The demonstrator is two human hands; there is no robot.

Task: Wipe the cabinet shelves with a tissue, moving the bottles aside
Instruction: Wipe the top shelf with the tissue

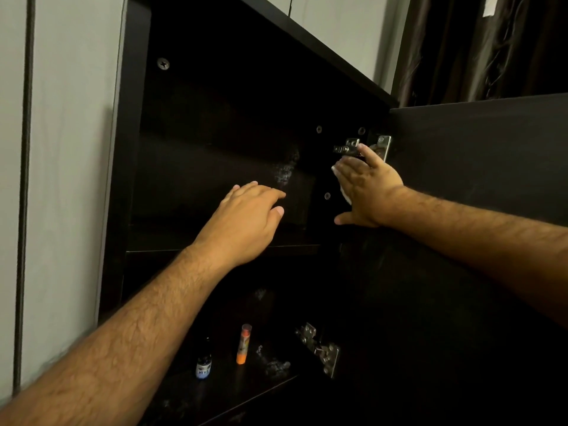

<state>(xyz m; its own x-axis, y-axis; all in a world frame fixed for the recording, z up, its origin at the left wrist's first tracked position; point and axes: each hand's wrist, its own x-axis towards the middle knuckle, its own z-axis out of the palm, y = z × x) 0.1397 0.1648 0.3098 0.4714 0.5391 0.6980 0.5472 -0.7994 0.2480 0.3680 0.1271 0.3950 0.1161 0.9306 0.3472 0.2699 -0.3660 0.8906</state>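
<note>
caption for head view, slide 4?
Right hand presses tissue to cabinet side wall by upper hinge; left hand hovers open.

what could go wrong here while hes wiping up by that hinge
The right hand presses the tissue right beside the upper metal hinge, so tissue or fingers could snag there. On the lower shelf, the small dark bottle and orange tube stand upright and could topple if bumped.
</note>
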